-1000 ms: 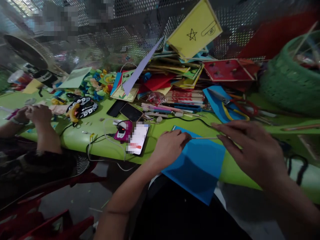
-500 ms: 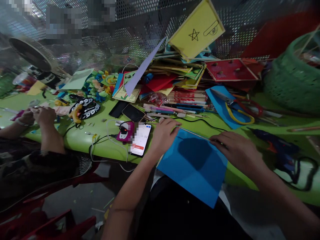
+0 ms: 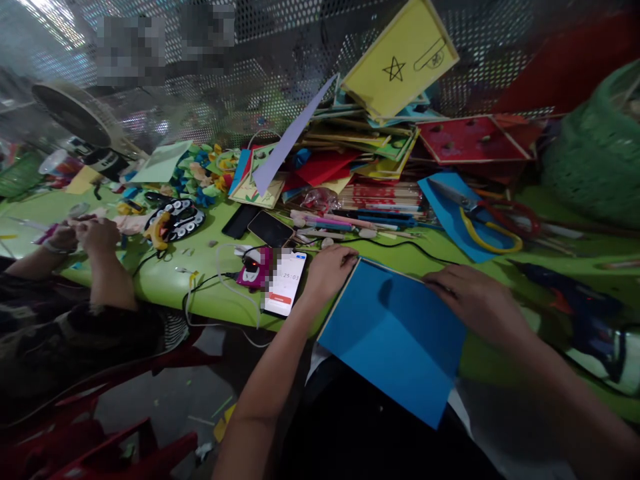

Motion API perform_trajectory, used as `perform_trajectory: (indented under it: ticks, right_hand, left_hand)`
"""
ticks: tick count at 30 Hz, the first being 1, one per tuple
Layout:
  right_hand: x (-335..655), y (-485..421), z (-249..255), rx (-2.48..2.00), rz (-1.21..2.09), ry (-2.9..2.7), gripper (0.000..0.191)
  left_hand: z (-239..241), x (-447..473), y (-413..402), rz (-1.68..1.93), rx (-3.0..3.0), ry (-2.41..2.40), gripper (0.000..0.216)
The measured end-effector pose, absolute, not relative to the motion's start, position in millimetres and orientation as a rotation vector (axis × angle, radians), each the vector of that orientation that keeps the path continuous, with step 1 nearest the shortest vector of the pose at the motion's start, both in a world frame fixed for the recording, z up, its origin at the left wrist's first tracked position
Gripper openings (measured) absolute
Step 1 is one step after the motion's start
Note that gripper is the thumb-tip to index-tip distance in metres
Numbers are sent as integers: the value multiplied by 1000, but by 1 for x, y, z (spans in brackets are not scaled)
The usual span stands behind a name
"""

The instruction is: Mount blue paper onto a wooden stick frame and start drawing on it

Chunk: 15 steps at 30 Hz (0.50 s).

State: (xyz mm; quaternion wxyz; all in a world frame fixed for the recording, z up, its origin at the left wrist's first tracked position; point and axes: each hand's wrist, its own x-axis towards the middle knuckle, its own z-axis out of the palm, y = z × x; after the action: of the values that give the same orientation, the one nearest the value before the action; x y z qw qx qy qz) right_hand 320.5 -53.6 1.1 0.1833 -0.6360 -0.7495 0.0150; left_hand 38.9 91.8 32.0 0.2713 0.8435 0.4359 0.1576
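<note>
A blue sheet of card [image 3: 395,340] lies before me, partly on the table and partly over its front edge above my lap. Thin pale sticks run along its left and far edges. My left hand [image 3: 331,272] is closed at its far left corner, fingertips together on the edge. With bent fingers, my right hand [image 3: 465,293] pinches the far right corner; the fingertips are partly hidden. Shadows fall across the card. A phone [image 3: 285,283] with a lit timer lies left of my left hand. A dark blue glue gun [image 3: 575,300] rests right of my right hand.
Scissors [image 3: 485,227] with yellow and red handles lie on blue paper beyond my hands. Framed cards [image 3: 400,63] are piled at the back. A purple power socket [image 3: 253,270] trails cables. Another person's hands [image 3: 93,233] work at the left. A green basket [image 3: 595,160] stands far right.
The view has shifted slightly, so the scene sits a little further right. My left fingers are more curled at the card's corner, and the shadow on the card has shrunk.
</note>
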Motion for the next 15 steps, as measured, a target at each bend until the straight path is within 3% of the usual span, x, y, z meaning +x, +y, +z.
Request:
perform_trajectory:
  ticks: [15]
  right_hand:
    - [317, -49, 8, -1860, 198, -1950, 34]
  left_hand:
    - [32, 55, 94, 363, 2394, 1192, 15]
